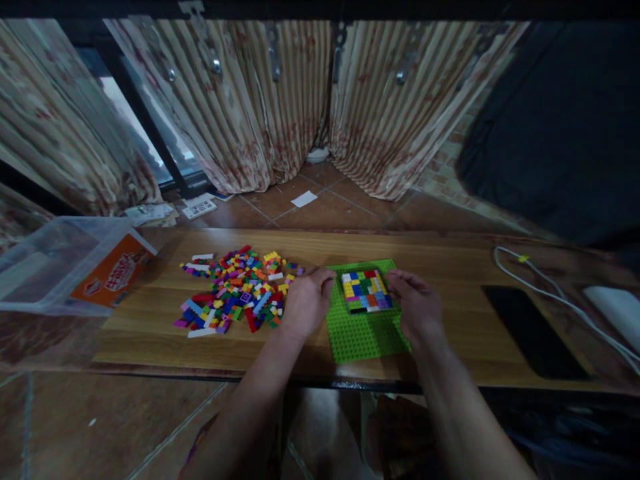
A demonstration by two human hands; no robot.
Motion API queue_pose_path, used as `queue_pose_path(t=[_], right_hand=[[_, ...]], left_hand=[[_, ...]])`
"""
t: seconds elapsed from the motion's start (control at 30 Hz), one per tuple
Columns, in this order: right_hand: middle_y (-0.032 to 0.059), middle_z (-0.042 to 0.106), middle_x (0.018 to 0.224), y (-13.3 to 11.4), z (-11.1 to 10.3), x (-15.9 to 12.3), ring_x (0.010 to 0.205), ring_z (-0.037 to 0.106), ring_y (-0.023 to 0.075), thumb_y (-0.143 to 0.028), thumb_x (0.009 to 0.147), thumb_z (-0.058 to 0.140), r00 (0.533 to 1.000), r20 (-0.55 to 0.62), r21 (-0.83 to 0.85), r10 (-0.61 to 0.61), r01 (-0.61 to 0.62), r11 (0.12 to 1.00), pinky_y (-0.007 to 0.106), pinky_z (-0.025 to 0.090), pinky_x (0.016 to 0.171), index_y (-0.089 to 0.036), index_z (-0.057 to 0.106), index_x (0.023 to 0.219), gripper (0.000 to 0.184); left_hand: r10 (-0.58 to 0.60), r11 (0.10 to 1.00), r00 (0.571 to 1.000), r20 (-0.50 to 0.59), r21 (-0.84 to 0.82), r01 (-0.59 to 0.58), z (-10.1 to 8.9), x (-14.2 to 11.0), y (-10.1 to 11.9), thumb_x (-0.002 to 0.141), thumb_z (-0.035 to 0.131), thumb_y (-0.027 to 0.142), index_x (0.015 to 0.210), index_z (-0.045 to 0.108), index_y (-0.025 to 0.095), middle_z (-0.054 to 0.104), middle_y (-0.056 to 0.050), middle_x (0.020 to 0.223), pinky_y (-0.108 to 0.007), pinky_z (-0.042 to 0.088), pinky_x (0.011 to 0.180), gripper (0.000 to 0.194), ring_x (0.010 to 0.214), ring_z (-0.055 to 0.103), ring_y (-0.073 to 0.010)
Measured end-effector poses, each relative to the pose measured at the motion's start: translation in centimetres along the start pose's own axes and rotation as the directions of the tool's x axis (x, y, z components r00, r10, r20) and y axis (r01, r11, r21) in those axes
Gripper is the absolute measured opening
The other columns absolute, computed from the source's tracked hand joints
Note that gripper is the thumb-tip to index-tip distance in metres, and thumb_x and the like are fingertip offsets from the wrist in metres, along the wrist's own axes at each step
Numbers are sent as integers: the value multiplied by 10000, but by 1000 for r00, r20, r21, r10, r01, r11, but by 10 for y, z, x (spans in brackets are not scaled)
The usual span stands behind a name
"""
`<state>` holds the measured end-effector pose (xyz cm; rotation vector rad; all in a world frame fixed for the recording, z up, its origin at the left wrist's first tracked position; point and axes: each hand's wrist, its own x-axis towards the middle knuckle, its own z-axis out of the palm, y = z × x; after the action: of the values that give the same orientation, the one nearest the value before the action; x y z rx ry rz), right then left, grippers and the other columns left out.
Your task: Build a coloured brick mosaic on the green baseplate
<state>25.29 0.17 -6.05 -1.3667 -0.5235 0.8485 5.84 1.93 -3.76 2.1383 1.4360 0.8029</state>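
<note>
A green studded baseplate lies on the wooden table. On its far part sits a square block of small coloured bricks. My left hand rests at the block's left edge, fingers curled against it. At the block's right edge my right hand has its fingers bent onto the side. Both hands flank the block and touch it. A loose pile of coloured bricks spreads just left of my left hand.
A clear plastic bin with an orange label stands at the table's left end. A black phone, a white cable and a white device lie on the right. Curtains hang behind, over a tiled floor.
</note>
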Motion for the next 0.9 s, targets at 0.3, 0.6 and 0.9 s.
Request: queue_pose_path(t=[0.3,0.6,0.9], right_hand=[[-1,690,690,9,-1,2,600,600,139,-360,578,744,994,108,-126,-13,27,992,285,477,611,-178,698,750,255],[59,737,801,10,-2,9,723,664,194,-365,665,661,980,179,-355,-91,151,922,322,500,694,-166,708,846,272],[65,737,815,9,-4,10,724,668,190,-337,697,636,969,224,-375,-103,183,909,319,507,697,-161,707,862,251]], left_hand=[[82,993,995,48,87,-86,29,13,29,902,511,198,1052,629,239,697,-14,1046,-306,447,927,195,994,618,-176],[174,958,985,-15,236,-165,47,23,34,869,555,186,937,670,238,683,-24,923,-390,390,900,144,935,556,-223],[213,933,976,-45,306,-189,54,22,32,885,526,197,913,670,224,667,-43,935,-416,374,905,149,930,543,-232]])
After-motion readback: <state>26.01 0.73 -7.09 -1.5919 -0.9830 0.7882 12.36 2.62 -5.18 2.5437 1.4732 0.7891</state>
